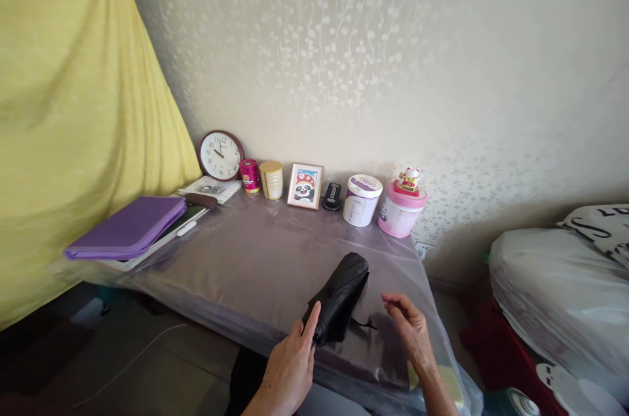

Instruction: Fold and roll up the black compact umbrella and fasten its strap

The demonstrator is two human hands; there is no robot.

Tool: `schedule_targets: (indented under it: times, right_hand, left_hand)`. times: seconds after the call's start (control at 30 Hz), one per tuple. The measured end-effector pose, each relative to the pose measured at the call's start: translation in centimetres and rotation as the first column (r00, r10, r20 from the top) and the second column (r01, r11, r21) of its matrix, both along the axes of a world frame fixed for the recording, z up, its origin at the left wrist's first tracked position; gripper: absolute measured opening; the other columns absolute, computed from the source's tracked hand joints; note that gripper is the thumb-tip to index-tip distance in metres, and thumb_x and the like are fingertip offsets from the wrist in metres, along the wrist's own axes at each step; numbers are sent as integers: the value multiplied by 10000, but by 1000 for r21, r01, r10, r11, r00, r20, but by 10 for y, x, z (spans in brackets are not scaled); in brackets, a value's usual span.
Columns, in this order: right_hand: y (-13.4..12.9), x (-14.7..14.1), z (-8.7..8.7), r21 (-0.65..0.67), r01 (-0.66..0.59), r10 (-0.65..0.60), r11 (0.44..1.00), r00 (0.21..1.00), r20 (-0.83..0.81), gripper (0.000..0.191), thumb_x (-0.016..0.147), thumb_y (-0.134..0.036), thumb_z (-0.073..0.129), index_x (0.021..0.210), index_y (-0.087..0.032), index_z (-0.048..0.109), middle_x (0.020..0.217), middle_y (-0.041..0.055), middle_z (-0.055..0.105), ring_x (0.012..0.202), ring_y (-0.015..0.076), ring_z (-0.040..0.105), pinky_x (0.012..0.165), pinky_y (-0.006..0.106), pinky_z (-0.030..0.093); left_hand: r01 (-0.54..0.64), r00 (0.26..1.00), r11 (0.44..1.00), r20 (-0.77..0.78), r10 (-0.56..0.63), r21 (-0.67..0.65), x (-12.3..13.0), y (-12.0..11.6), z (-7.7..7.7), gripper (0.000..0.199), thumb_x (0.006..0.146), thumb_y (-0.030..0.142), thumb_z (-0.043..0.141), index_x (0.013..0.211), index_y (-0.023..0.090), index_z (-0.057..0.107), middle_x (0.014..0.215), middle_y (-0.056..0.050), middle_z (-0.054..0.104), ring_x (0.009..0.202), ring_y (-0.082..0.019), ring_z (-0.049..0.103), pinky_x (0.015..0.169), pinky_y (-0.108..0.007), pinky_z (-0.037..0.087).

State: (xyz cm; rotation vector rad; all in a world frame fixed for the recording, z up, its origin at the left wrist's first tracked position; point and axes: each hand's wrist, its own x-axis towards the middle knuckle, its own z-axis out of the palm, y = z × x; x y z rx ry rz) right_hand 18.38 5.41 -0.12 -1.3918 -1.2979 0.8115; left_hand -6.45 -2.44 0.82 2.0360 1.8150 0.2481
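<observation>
A folded black umbrella (344, 291) lies slantwise near the front of the plastic-covered table (236, 259), its far end toward the back right. My left hand (295, 357) is at its near end, the index finger stretched along the black fabric and the other fingers curled against it, partly hidden. A thin black strap trails from the umbrella's right side. To the right of that strap is my right hand (410, 327), apart from the umbrella, thumb and index finger brought close together. Nothing can be made out between those fingertips.
Along the wall stand a clock (221, 155), pink tin (249, 176), yellow container (272, 180), framed panda picture (305, 186), black device (333, 196), white tub (362, 201) and pink tub (401, 209) bearing a figurine. A purple folder (128, 227) lies left. Wrapped bedding (555, 285) is at right.
</observation>
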Motion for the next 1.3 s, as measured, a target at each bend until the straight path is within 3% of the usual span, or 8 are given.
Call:
schedule_targets:
  times: [0.37,0.53,0.67,0.77,0.87,0.97,1.13,1.3]
  right_hand:
    - [2,10,-29,-91,25,-35,996,993,-117,313,693,-440,579,841,-179,665,795,35,663,673,173,597,673,271,490]
    - [2,12,-26,-87,-8,2,996,998,-67,322,687,-446,562,837,-181,667,835,49,676,690,189,615,676,280,496]
    - [3,12,-26,-83,-16,14,996,999,-31,335,684,-457,552,836,-182,669,814,51,678,697,195,620,691,285,496]
    - [3,12,-25,-78,-25,24,997,1000,-13,336,684,-459,544,823,-182,672,819,57,682,695,197,624,685,287,497]
    - [2,11,-24,-69,-24,24,997,1000,-8,331,680,-453,540,817,-184,675,827,60,687,702,205,631,680,291,499]
    - [2,10,-24,-64,-27,27,998,1000,-4,325,682,-448,534,812,-186,675,819,60,690,704,211,633,676,296,499]
    - [4,12,-29,-49,-43,44,998,999,20,316,695,-433,526,824,-186,676,828,59,688,703,207,629,681,297,496]
    - [4,14,-32,-51,-44,46,998,999,29,324,694,-441,524,831,-188,674,846,59,690,709,204,627,695,298,493]
  left_hand:
    - [-60,904,997,420,77,-54,-10,7,4,684,780,182,447,1399,295,181,1239,-72,513,1055,-205,536,877,-289,393]
    - [-4,553,889,739,384,-458,-16,15,10,722,755,315,494,1388,303,146,710,24,570,478,-123,525,443,-230,413]
    - [69,304,856,828,472,-513,-26,18,0,716,773,450,492,1373,242,161,631,37,535,485,-123,522,428,-218,410]
    - [-55,420,861,770,480,-506,-34,16,-1,763,823,496,409,1395,247,-31,763,-16,588,546,-149,570,478,-263,449]
    - [-246,737,939,582,342,-240,-36,9,9,733,869,413,344,1391,244,-142,1102,-127,548,767,-179,617,660,-305,474]
    - [-177,963,984,208,170,16,-29,3,17,684,870,284,340,1410,263,-79,1245,-150,452,956,-222,581,778,-315,434]
    - [-162,986,987,-47,162,19,-21,4,15,769,792,104,385,1409,324,-17,1086,-90,530,827,-193,602,711,-284,428]
    - [-147,833,962,495,246,-231,-37,13,18,725,793,180,382,1409,293,15,780,-3,592,600,-131,567,598,-253,449]
